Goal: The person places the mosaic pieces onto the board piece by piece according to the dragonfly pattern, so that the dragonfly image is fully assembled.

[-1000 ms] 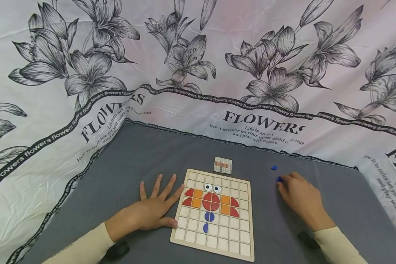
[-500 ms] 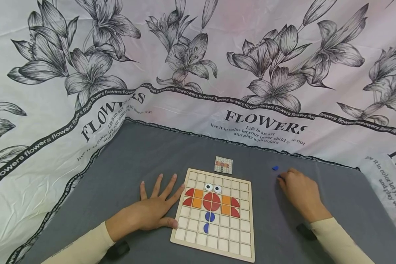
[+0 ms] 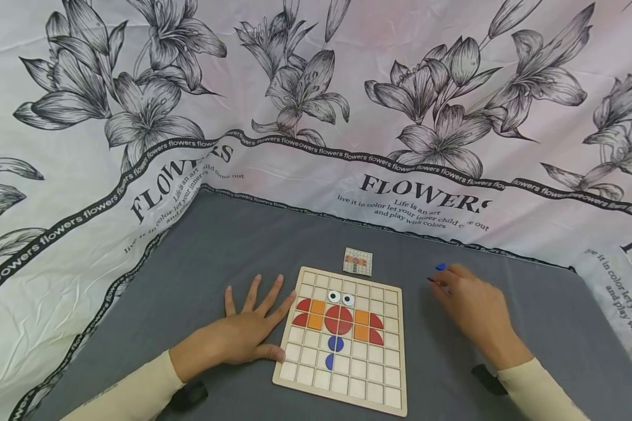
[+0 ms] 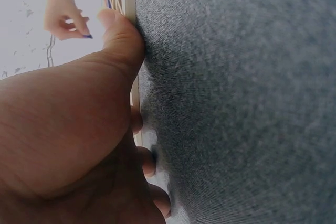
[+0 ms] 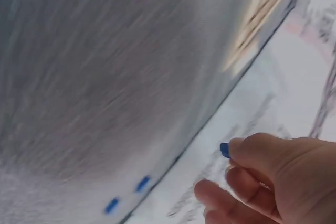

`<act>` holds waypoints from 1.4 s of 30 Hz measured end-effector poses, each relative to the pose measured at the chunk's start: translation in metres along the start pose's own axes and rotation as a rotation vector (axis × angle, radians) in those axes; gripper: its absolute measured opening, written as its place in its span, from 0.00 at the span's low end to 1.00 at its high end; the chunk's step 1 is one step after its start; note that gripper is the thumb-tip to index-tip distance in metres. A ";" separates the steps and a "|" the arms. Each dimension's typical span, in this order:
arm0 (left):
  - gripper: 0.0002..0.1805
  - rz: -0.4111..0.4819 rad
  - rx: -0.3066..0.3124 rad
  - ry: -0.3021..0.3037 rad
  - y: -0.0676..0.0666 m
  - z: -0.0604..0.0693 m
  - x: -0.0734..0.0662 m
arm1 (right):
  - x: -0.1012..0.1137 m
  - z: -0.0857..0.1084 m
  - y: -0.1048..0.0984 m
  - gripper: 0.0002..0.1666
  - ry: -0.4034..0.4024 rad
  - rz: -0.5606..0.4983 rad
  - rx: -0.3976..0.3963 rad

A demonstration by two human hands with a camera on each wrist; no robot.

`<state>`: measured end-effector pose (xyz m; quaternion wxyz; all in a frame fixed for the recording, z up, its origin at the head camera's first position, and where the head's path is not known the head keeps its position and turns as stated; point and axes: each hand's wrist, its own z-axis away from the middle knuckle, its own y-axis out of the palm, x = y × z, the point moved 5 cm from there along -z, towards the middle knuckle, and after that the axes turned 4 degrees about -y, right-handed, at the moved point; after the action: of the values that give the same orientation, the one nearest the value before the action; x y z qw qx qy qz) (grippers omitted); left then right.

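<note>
My right hand (image 3: pixel 476 304) pinches a small blue piece (image 5: pixel 225 150) between thumb and fingertips, right of a square wooden grid board (image 3: pixel 366 397); its exact shape is hidden. Just beyond those fingers a blue half-round piece (image 3: pixel 440 266) lies on the cloth. My left hand (image 3: pixel 247 333) lies with fingers spread at the board's left side, its thumb touching the edge. On the board are two eye discs (image 3: pixel 341 298), a red circle (image 3: pixel 339 320), orange squares (image 3: pixel 316 314), red quarter-rounds (image 3: pixel 377 328) and blue half-rounds (image 3: pixel 329 362) in a column.
A small picture card (image 3: pixel 357 261) showing a similar pattern lies behind the board. Dark grey cloth (image 3: pixel 232 234) covers the table, and a flower-printed curtain (image 3: pixel 295 169) stands along its back and sides. The right wrist view shows two loose blue pieces (image 5: pixel 142 183) on the cloth.
My right hand has raised the blue piece off the cloth and shifted slightly left towards the board. The left hand stays in place on the board's edge.
</note>
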<state>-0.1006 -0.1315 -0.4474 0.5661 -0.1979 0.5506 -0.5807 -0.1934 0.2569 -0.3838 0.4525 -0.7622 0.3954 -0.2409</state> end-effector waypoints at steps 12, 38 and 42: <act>0.59 -0.023 0.002 -0.010 -0.001 0.001 -0.001 | 0.081 0.009 -0.033 0.06 -0.232 -0.030 -0.090; 0.59 -0.027 0.013 -0.022 -0.001 0.001 -0.001 | 0.178 0.040 -0.004 0.18 -0.523 -0.183 0.116; 0.59 -0.031 0.014 -0.024 -0.001 0.001 0.000 | 0.182 0.041 0.001 0.18 -0.544 -0.158 0.150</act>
<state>-0.1000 -0.1315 -0.4464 0.5651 -0.2095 0.5365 -0.5908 -0.0600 0.1277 -0.4028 0.5767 -0.7917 0.1799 -0.0906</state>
